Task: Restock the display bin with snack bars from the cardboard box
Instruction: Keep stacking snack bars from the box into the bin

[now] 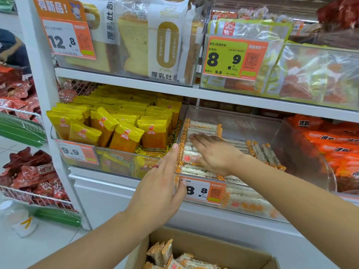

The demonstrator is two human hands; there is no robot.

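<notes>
While the cardboard box [204, 249] at the bottom edge is still showing snack bars [165, 253] inside — crinkly film wrappers with orange checked ends — restocking looks partway done, not finished (how many are left in the box I can't tell, it's cut off by the frame). Box is plain brown corrugated card, flaps open.

Left hand [155, 189] is reaching flat against the outside front corner of the display bin [252, 121], fingers straight, thumb lying by the price tag [202, 191], gripping nothing. Right hand [213, 154] is lying inside the bin, palm down, fingers straight, pressing on the stacked bars [202, 129] — looks like levelling or squaring the row, my guess. Hands are apart, neither holding a bar.

Bin is clear rigid plastic, glossy. Left side is layered with bars lying flat, a few leaning at the right [264, 152]; back and right of the bin are looking bare, so there's room for more.

Beyond, yellow packets [124, 129] are filling the neighbouring bin.
</notes>
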